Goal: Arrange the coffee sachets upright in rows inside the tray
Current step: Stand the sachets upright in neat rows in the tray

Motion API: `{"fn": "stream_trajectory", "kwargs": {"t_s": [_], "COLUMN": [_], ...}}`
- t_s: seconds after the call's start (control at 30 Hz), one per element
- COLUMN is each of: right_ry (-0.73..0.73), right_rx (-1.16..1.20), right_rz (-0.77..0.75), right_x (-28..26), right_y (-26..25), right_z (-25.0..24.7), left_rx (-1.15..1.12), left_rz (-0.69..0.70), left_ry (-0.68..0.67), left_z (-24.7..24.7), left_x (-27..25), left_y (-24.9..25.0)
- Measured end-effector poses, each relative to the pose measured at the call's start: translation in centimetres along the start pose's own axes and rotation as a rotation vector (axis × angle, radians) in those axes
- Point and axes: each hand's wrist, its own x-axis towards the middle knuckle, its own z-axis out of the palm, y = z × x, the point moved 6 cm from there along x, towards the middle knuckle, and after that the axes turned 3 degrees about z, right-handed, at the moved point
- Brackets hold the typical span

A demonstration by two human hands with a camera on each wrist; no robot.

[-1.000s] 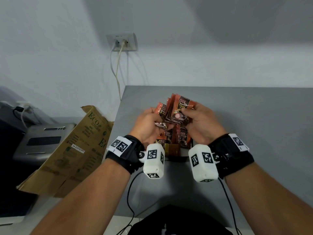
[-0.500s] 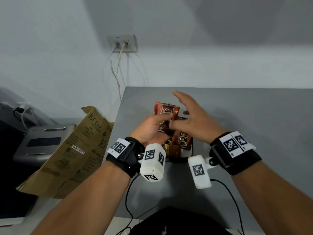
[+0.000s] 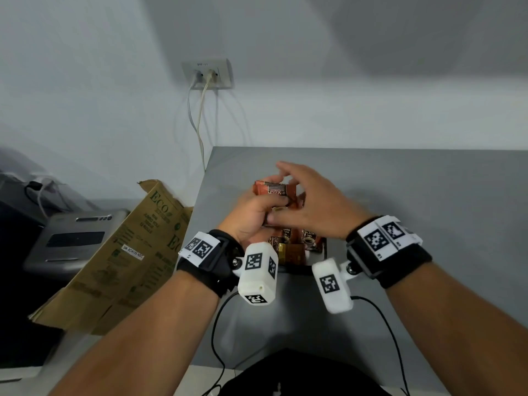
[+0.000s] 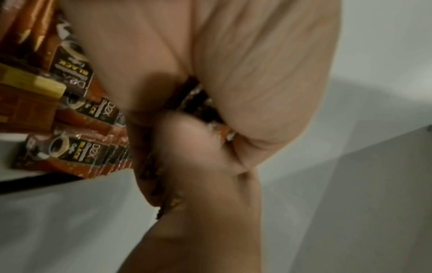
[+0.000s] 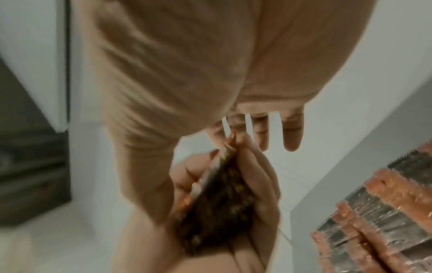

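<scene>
My left hand grips a stack of orange-brown coffee sachets, held upright above the tray. My right hand hovers over the stack with its fingers straight and spread, the thumb lying against the stack's front. The right wrist view shows the left hand's fingers wrapped round the bundle and my right fingers extended beyond it. Below the hands, the white tray holds rows of upright sachets, seen closer in the left wrist view.
The tray sits near the left front of a grey table. Flattened brown cardboard leans off the table's left edge beside a grey device. A wall socket with cables is behind. Black cables trail over the front edge.
A second ago both hands held the stack. My right hand has let go, opened its fingers and settled back over the top of the stack, which the left hand alone now holds.
</scene>
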Motion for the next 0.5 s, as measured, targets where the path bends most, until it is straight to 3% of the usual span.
{"fn": "stream_trajectory", "kwargs": {"t_s": [0.1, 0.3, 0.4, 0.5], "right_ry": [0.139, 0.119, 0.097, 0.141], "right_rx": [0.119, 0.206, 0.154, 0.081], "right_rz": [0.090, 0.113, 0.094, 0.117], "right_x": [0.4, 0.4, 0.2, 0.2], "right_y": [0.8, 1.6, 1.3, 2.6], "right_z": [-2.0, -2.4, -2.7, -3.8], "left_rx": [0.016, 0.168, 0.171, 0.162], "left_rz": [0.073, 0.193, 0.179, 0.149], "left_ry": [0.049, 0.097, 0.086, 0.185], "left_z": [-0.6, -0.9, -1.0, -2.4], "left_x": [0.2, 0.7, 0.8, 0.9], "left_y": [0.6, 0.7, 0.5, 0.7]}}
